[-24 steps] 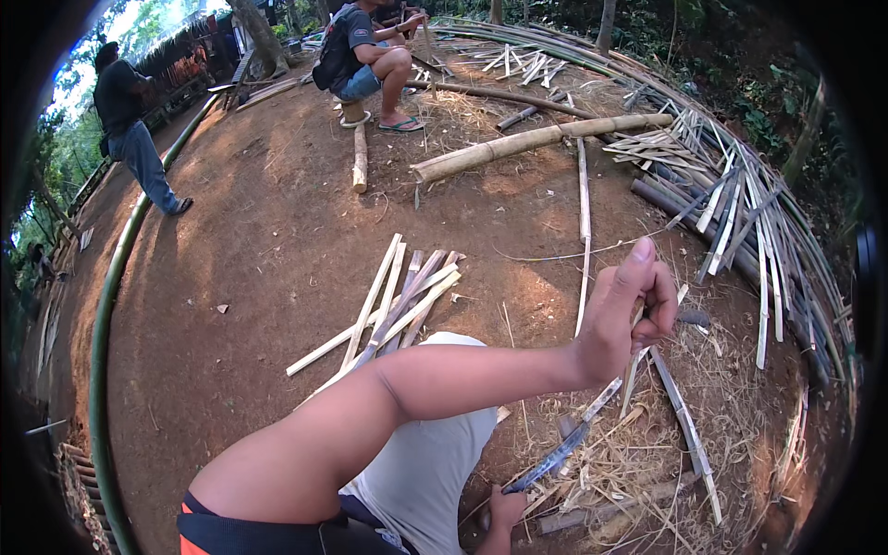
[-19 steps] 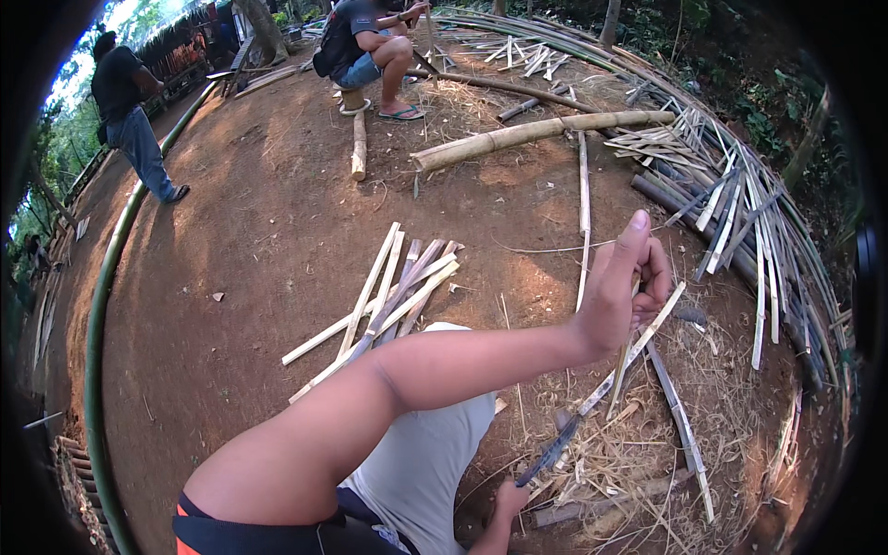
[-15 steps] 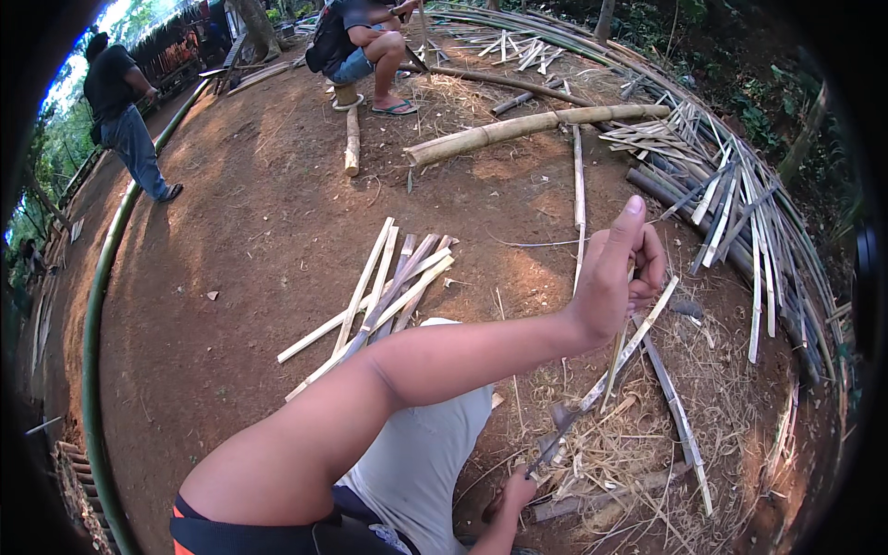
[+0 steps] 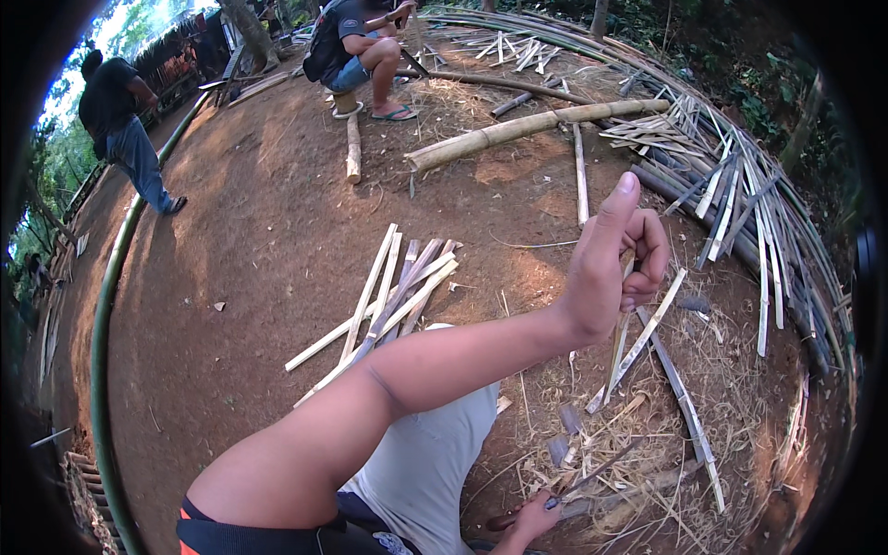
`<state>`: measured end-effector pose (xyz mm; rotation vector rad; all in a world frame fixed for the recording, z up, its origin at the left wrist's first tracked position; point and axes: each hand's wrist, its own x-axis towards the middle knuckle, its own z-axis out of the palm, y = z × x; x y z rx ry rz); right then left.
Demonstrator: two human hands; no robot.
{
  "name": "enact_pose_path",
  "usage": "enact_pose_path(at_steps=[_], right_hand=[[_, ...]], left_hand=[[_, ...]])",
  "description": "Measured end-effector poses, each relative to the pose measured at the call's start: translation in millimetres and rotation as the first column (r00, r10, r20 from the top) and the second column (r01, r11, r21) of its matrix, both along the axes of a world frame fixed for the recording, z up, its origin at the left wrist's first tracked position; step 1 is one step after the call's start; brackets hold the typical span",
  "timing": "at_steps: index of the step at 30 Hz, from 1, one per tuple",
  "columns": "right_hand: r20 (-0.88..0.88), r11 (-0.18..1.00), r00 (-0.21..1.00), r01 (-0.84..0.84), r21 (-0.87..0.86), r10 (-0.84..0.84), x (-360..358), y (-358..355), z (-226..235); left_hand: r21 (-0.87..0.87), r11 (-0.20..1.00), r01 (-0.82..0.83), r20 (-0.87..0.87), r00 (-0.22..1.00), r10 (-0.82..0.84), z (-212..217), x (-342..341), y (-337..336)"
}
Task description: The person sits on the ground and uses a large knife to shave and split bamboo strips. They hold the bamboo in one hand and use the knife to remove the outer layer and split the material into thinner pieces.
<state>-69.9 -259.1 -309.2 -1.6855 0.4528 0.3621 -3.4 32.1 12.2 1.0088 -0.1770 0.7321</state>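
Note:
My left arm reaches across, and my left hand (image 4: 618, 254) is raised with its thumb up and fingers curled round a narrow bamboo strip (image 4: 616, 356). The strip runs down from the fist toward the ground. Low in the view, my right hand (image 4: 536, 516) grips a knife (image 4: 601, 470), its dark blade pointing up and right, apart from the strip. A brown handle end shows left of that hand. Beside the held strip, a pale bamboo strip (image 4: 647, 333) slants down to the left. Fine shavings (image 4: 638, 444) cover the ground around the blade.
Split bamboo strips (image 4: 388, 301) lie crossed beyond my knee. A thick bamboo pole (image 4: 536, 132) rests farther off. A large strip pile (image 4: 740, 203) lines the right side; a long green pole (image 4: 104, 342) the left. One person (image 4: 356, 60) sits ahead, another (image 4: 129, 129) stands far left.
The knife in my right hand has moved down and right, away from the strips. My left hand stays raised, slightly higher. The view has shifted a little.

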Motion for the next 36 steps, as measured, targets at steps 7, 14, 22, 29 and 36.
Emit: enact_pose_path(at_steps=[7, 14, 22, 29, 36], right_hand=[[0.151, 0.989, 0.978, -0.146, 0.020, 0.141, -3, 9, 2], [0.247, 0.973, 0.941, -0.225, -0.054, 0.231, -10, 22, 4], [0.118, 0.925, 0.958, -0.215, -0.315, 0.263, -11, 14, 20], [0.088, 0.909, 0.962, -0.210, -0.360, 0.257, -3, 29, 19], [0.248, 0.878, 0.903, -0.225, -0.424, 0.351, -4, 29, 15]], left_hand=[[0.053, 0.995, 0.090, -0.058, 0.995, -0.087, 5, -1, -12], [0.074, 0.995, -0.068, -0.114, 0.991, 0.076, 9, 4, -19], [0.288, 0.944, 0.158, 0.029, 0.984, -0.174, 9, -16, -10], [0.300, 0.928, 0.220, -0.009, 0.974, -0.228, 24, -16, -5], [0.309, 0.920, 0.241, -0.057, 0.970, -0.235, 17, -14, 3]])
